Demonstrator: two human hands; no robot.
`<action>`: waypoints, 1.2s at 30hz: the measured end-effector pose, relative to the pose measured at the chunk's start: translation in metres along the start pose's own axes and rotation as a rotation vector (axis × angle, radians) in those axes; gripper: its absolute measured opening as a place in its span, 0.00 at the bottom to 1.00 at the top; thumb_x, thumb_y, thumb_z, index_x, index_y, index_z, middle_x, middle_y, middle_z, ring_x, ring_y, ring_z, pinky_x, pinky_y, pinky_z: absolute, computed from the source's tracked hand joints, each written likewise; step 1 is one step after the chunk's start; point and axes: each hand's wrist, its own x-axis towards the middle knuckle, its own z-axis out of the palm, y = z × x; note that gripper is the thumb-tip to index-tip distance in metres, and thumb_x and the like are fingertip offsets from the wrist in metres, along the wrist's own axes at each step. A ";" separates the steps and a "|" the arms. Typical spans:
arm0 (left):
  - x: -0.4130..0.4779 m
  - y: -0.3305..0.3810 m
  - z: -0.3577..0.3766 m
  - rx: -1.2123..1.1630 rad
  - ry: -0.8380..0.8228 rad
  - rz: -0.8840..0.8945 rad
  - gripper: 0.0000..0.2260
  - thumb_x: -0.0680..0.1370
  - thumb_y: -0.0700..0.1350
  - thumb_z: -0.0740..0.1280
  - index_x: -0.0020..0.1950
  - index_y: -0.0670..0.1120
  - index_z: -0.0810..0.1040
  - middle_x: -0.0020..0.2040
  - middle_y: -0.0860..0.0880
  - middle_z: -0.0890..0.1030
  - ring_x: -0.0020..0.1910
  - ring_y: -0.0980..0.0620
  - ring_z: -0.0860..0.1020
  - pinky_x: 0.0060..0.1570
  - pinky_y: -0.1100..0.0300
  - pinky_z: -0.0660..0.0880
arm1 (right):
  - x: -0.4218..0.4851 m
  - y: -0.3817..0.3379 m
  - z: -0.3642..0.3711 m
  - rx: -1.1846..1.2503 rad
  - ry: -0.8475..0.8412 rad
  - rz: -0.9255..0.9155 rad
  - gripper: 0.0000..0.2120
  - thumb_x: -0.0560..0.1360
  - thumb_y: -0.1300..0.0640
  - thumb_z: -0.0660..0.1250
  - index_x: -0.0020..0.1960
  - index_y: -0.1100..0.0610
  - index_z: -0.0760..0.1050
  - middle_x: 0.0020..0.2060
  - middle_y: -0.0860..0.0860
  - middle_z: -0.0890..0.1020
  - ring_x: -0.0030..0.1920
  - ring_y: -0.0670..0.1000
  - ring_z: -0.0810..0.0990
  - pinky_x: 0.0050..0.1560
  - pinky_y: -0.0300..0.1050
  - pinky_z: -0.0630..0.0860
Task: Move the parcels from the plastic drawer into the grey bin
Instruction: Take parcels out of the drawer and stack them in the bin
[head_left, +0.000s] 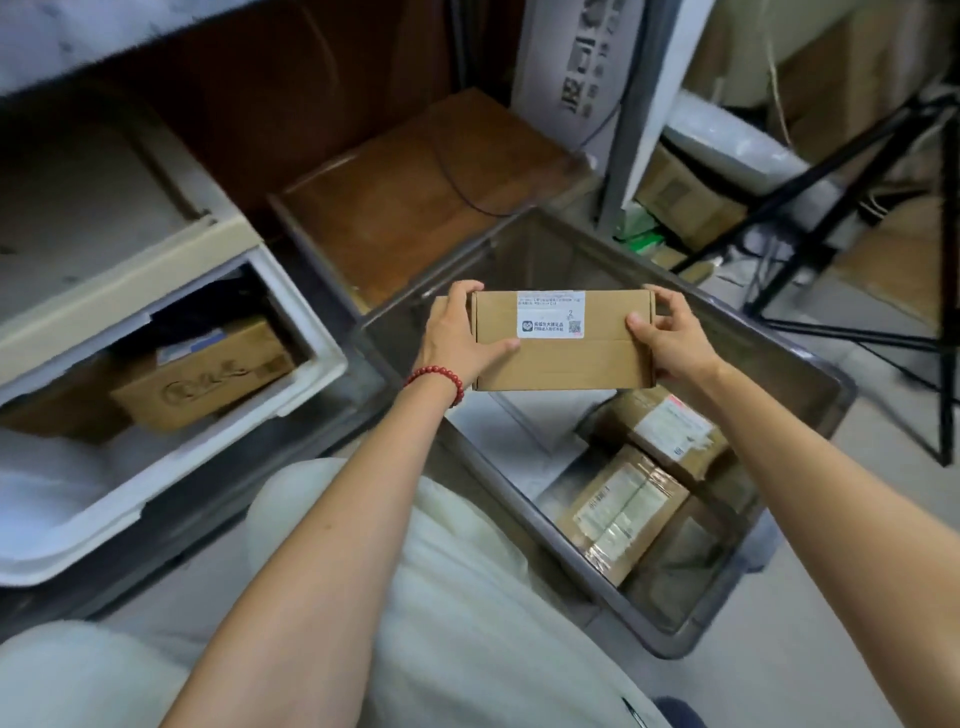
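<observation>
while held over grey bin (810, 364) | flat cardboard parcel (563, 358) | left hand (457, 338), right hand (675, 338) gripping ends

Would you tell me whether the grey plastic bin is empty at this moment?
No, a taped brown cardboard parcel lies inside the grey plastic bin, with another beside it.

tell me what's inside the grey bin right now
Two taped brown parcels lie in the grey bin, beside a pale flat packet. The cardboard box held by the left hand and right hand hides part of the bin's floor.
</observation>
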 end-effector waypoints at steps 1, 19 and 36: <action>0.002 0.002 0.010 0.017 -0.045 0.003 0.30 0.68 0.50 0.77 0.66 0.51 0.67 0.62 0.47 0.70 0.54 0.51 0.71 0.57 0.58 0.68 | -0.002 0.010 -0.007 0.009 0.018 0.028 0.20 0.80 0.58 0.63 0.70 0.50 0.65 0.43 0.50 0.74 0.41 0.46 0.74 0.37 0.44 0.72; 0.008 -0.028 0.093 0.501 -0.264 0.196 0.22 0.76 0.60 0.64 0.67 0.52 0.69 0.61 0.53 0.77 0.63 0.48 0.72 0.54 0.53 0.69 | -0.002 0.118 -0.027 -0.698 -0.261 0.247 0.19 0.79 0.61 0.64 0.69 0.52 0.68 0.64 0.56 0.75 0.64 0.57 0.72 0.62 0.46 0.66; 0.014 -0.041 0.082 0.603 -0.172 0.133 0.23 0.76 0.62 0.61 0.67 0.52 0.69 0.62 0.51 0.77 0.63 0.46 0.71 0.60 0.49 0.66 | -0.004 0.148 -0.006 -1.191 -0.414 0.342 0.25 0.72 0.43 0.71 0.61 0.59 0.77 0.58 0.54 0.75 0.56 0.55 0.76 0.55 0.48 0.75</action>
